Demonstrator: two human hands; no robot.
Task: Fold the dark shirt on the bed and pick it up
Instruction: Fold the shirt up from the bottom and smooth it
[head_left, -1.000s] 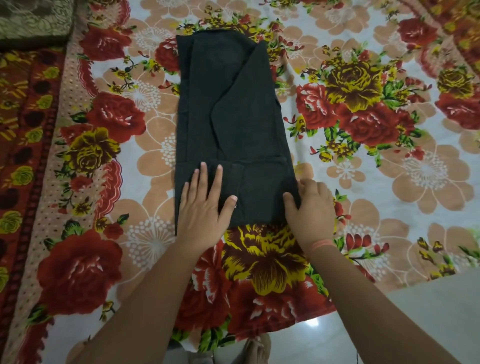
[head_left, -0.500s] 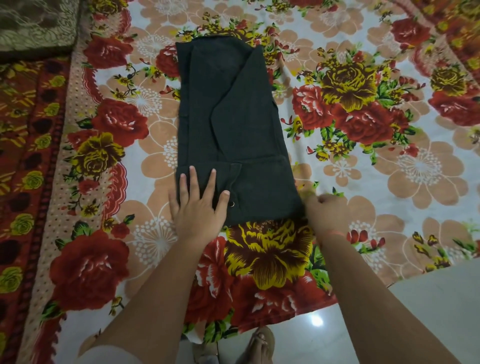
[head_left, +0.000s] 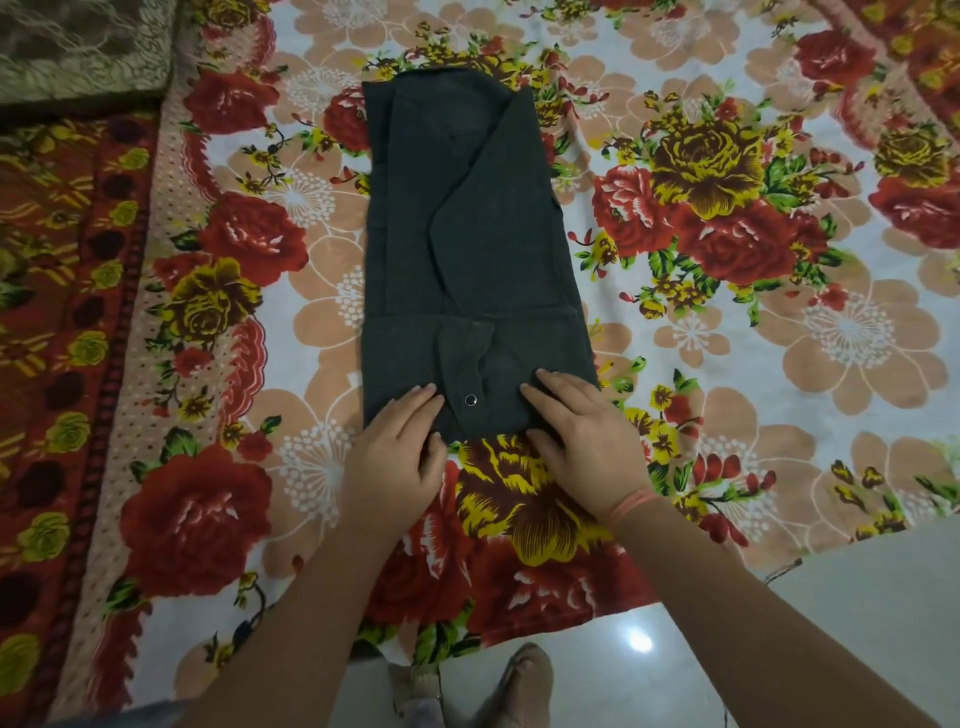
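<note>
The dark shirt (head_left: 467, 234) lies on the floral bedsheet (head_left: 779, 338), folded into a long narrow strip with its sleeves turned in and a small flap with a metal snap (head_left: 470, 399) near me. My left hand (head_left: 397, 457) is on the shirt's near left corner, fingers on top and thumb at the hem. My right hand (head_left: 587, 436) holds the near right corner the same way, a thin band on its wrist. Both pinch the near edge, which still lies flat on the bed.
The bed's near edge hangs over a pale glossy floor (head_left: 831, 623), where my feet (head_left: 519, 686) show. A red patterned cloth (head_left: 52, 312) runs along the left, and a dull green cushion (head_left: 78, 47) sits at the far left corner.
My left hand slid from flat on the shirt back to its near left corner. My right hand moved in from the side onto the near right corner.
</note>
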